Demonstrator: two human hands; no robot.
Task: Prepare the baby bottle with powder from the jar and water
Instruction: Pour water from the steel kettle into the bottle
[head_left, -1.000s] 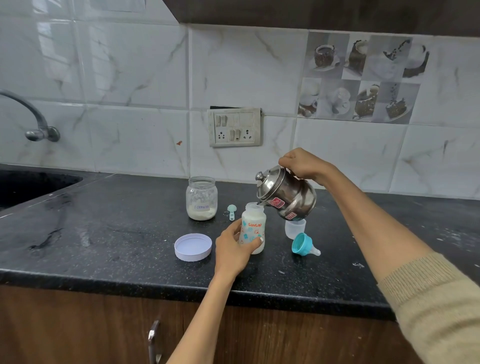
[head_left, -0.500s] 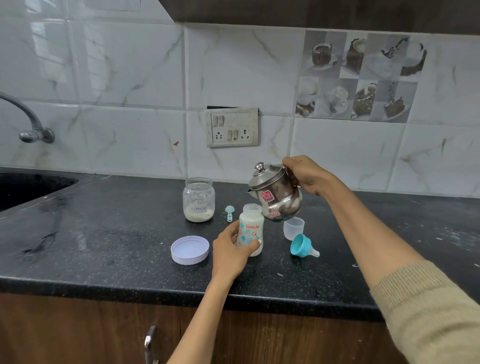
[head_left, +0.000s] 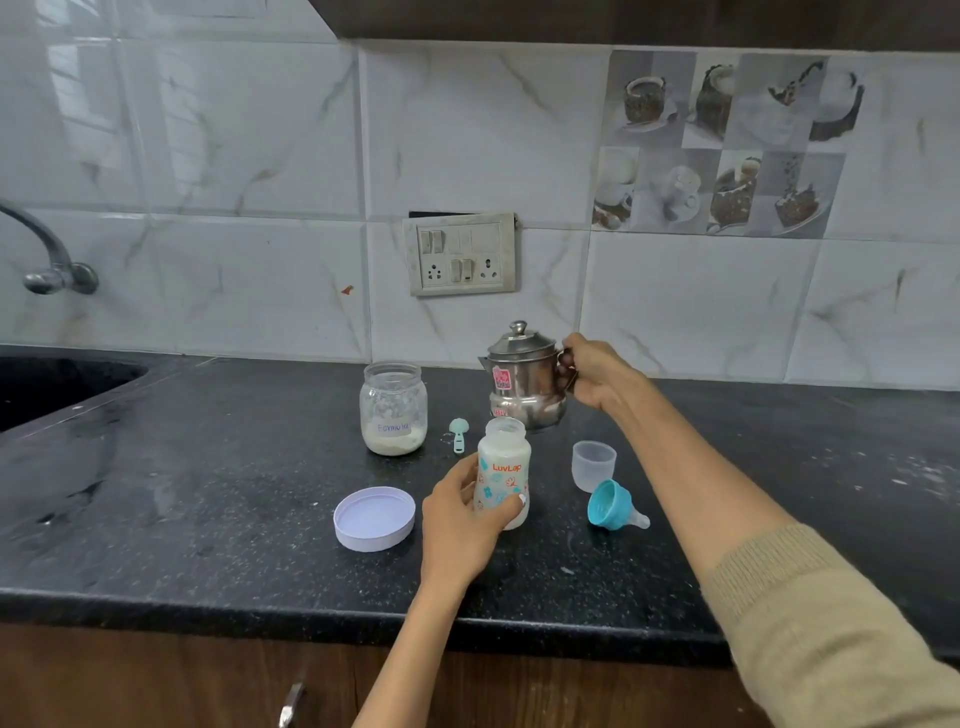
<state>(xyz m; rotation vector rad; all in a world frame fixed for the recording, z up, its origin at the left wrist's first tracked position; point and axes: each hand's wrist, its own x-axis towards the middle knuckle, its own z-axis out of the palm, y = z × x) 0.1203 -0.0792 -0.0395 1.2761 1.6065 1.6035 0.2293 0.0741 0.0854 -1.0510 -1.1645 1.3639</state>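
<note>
left hand (head_left: 457, 525) grips bottle (head_left: 504, 470); right hand (head_left: 597, 376) holds kettle (head_left: 522, 387) upright.

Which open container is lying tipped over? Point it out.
The teal nipple cap, on its side right of the bottle. The jar, bottle and clear cup all stand upright.

the lidded stainless-steel kettle (head_left: 523, 382), a second ago tipped steeply with its spout over the open mouth of the white printed baby bottle (head_left: 504, 472), now stands upright behind the bottle, low at the black speckled stone counter (head_left: 208, 493); contact with the counter unclear. pouring is over. right hand (head_left: 597, 375), earlier raised above the bottle, is now lowered and farther back, fingers curled round the kettle's handle.
</note>
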